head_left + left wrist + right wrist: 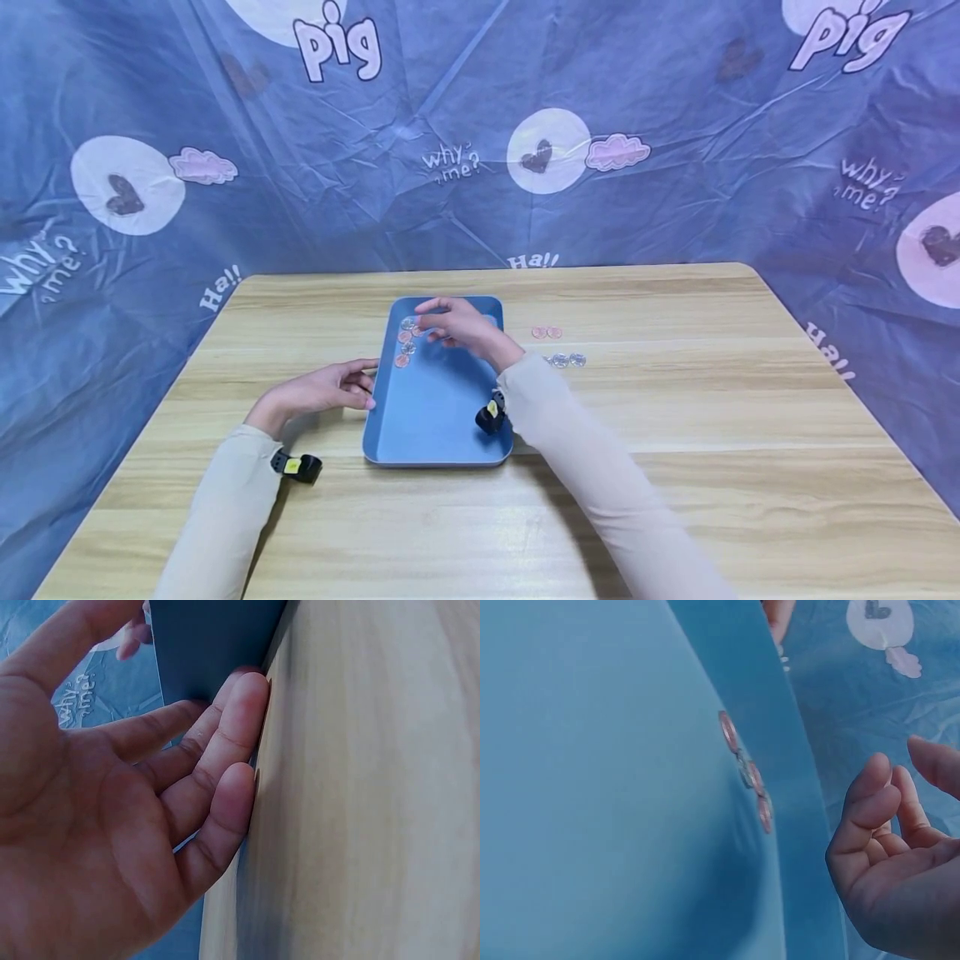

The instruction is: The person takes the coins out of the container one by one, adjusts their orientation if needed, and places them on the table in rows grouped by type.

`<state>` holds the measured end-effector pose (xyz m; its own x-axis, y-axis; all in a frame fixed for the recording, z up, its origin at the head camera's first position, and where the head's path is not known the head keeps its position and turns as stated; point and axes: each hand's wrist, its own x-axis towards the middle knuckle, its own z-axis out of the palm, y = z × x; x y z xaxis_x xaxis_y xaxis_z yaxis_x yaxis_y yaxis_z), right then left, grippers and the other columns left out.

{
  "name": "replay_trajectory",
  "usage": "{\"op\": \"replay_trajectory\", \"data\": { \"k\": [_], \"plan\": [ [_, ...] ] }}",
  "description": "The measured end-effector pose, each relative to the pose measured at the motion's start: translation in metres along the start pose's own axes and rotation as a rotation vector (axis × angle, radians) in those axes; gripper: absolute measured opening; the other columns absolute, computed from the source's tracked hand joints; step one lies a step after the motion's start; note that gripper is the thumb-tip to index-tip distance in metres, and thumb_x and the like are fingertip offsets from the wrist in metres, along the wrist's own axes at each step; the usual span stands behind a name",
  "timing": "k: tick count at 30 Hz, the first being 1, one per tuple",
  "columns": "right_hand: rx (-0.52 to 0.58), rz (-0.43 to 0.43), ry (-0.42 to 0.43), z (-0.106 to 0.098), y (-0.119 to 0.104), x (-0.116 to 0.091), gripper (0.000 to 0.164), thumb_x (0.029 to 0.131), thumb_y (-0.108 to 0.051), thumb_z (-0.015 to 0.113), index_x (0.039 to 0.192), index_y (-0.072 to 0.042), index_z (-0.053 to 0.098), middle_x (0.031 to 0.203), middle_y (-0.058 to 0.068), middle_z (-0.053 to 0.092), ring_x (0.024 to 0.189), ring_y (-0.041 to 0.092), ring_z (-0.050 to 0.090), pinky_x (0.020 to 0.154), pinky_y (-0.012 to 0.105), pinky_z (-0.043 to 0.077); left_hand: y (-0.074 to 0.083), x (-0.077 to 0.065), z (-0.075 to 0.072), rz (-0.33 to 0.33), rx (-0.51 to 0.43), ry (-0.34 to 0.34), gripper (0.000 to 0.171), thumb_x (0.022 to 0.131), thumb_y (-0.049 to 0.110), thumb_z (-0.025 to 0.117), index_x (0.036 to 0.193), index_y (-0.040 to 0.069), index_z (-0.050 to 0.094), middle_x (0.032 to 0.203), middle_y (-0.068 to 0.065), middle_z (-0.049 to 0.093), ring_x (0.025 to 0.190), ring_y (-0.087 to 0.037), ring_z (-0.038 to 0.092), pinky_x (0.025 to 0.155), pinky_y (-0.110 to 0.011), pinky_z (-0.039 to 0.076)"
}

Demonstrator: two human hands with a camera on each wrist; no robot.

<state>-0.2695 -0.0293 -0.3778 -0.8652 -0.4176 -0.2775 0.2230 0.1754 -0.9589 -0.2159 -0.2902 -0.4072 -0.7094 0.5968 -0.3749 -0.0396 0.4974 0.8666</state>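
Observation:
A blue rectangular tray (pixel 442 417) lies on the table. Several coins, coppery ones (pixel 402 361) and silvery ones (pixel 408 322), are clustered inside it along the far left wall. Over that far part of the tray hovers my right hand (pixel 468 325), fingers loosely bent, fingertips near the coins. In the right wrist view the thumb stands apart from the fingers (pixel 874 799), with nothing seen between them. My left hand (pixel 322 390) is at the tray's left side, with thumb and index tips at the outer wall. Its lower fingers (pixel 244 712) rest along the wooden tabletop.
Right of the tray, two coppery coins (pixel 554 332) lie side by side on the table (pixel 720 400). Nearer, a row of silvery coins (pixel 577 360) is partly hidden by my right sleeve (pixel 600 475). A blue printed cloth (pixel 420 217) hangs behind the table.

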Motion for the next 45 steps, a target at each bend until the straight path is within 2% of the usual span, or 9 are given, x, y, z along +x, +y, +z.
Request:
{"op": "replay_trajectory", "data": {
  "k": [4, 9, 15, 23, 28, 30, 36, 40, 45],
  "plan": [
    [-0.03, -0.005, 0.006, 0.01, 0.005, 0.008, 0.037, 0.095, -0.017, 0.059, 0.131, -0.006, 0.055, 0.109, 0.016, 0.064, 0.079, 0.023, 0.061, 0.064, 0.031, 0.039, 0.001, 0.0, -0.001, -0.002, -0.01, -0.006, 0.085, 0.09, 0.018, 0.068, 0.151, -0.007, 0.013, 0.114, -0.013, 0.053, 0.092, -0.01, 0.058, 0.083, -0.02, 0.047],
    [-0.091, -0.013, 0.027, 0.022, 0.014, 0.015, 0.029, 0.094, -0.018, 0.061, 0.121, -0.006, 0.061, 0.098, 0.012, 0.066, 0.065, 0.014, 0.055, 0.054, 0.025, 0.036, -0.001, 0.0, 0.0, 0.008, -0.002, -0.012, 0.084, 0.091, 0.018, 0.067, 0.151, -0.008, 0.013, 0.116, -0.016, 0.053, 0.094, -0.009, 0.058, 0.084, -0.019, 0.047],
    [-0.139, -0.022, 0.04, 0.029, 0.022, 0.019, 0.026, 0.093, -0.016, 0.063, 0.117, -0.004, 0.063, 0.091, 0.0, 0.06, 0.065, 0.013, 0.054, 0.053, 0.022, 0.038, 0.0, 0.001, 0.0, 0.007, 0.005, -0.006, 0.084, 0.09, 0.018, 0.067, 0.151, -0.007, 0.014, 0.118, -0.017, 0.053, 0.095, -0.009, 0.059, 0.085, -0.019, 0.047],
    [-0.191, -0.044, 0.022, 0.029, 0.026, 0.019, 0.027, 0.092, -0.009, 0.061, 0.118, -0.001, 0.063, 0.078, 0.004, 0.056, 0.058, 0.014, 0.047, 0.049, 0.024, 0.036, 0.001, 0.002, 0.001, 0.017, -0.002, -0.013, 0.084, 0.091, 0.017, 0.067, 0.151, -0.008, 0.013, 0.117, -0.018, 0.053, 0.094, -0.008, 0.059, 0.085, -0.018, 0.047],
    [-0.294, -0.052, 0.005, 0.031, 0.031, 0.022, 0.028, 0.089, -0.011, 0.066, 0.116, -0.005, 0.065, 0.073, 0.004, 0.057, 0.055, 0.013, 0.044, 0.049, 0.024, 0.038, 0.001, 0.001, 0.0, 0.025, -0.014, -0.021, 0.085, 0.091, 0.016, 0.067, 0.151, -0.008, 0.012, 0.118, -0.02, 0.052, 0.094, -0.008, 0.059, 0.085, -0.018, 0.047],
    [-0.35, -0.051, 0.01, 0.032, 0.031, 0.023, 0.028, 0.087, -0.015, 0.07, 0.113, -0.007, 0.066, 0.075, 0.005, 0.058, 0.056, 0.013, 0.045, 0.049, 0.024, 0.039, 0.0, 0.001, 0.0, 0.024, -0.016, -0.022, 0.085, 0.091, 0.016, 0.067, 0.151, -0.008, 0.011, 0.118, -0.019, 0.052, 0.094, -0.008, 0.059, 0.086, -0.018, 0.047],
    [-0.479, -0.047, 0.019, 0.035, 0.029, 0.023, 0.024, 0.087, -0.021, 0.072, 0.107, -0.01, 0.067, 0.104, 0.006, 0.065, 0.059, 0.01, 0.048, 0.05, 0.022, 0.04, 0.0, 0.002, 0.0, 0.018, -0.002, -0.017, 0.084, 0.091, 0.017, 0.066, 0.151, -0.007, 0.013, 0.118, -0.017, 0.052, 0.095, -0.008, 0.059, 0.085, -0.018, 0.048],
    [-0.513, -0.058, 0.007, 0.036, 0.029, 0.023, 0.021, 0.087, -0.019, 0.072, 0.105, -0.008, 0.068, 0.117, 0.007, 0.064, 0.059, 0.01, 0.047, 0.05, 0.021, 0.04, 0.0, 0.001, 0.0, 0.023, 0.003, -0.017, 0.084, 0.091, 0.017, 0.067, 0.151, -0.008, 0.013, 0.118, -0.018, 0.052, 0.095, -0.008, 0.059, 0.085, -0.018, 0.047],
    [-0.55, -0.063, -0.001, 0.037, 0.028, 0.022, 0.016, 0.087, -0.018, 0.071, 0.101, -0.009, 0.069, 0.133, 0.002, 0.059, 0.065, 0.011, 0.049, 0.054, 0.023, 0.042, -0.001, 0.002, 0.0, 0.031, 0.003, -0.013, 0.084, 0.091, 0.016, 0.067, 0.15, -0.009, 0.013, 0.116, -0.017, 0.052, 0.093, -0.008, 0.058, 0.084, -0.018, 0.047]
  ]
}}
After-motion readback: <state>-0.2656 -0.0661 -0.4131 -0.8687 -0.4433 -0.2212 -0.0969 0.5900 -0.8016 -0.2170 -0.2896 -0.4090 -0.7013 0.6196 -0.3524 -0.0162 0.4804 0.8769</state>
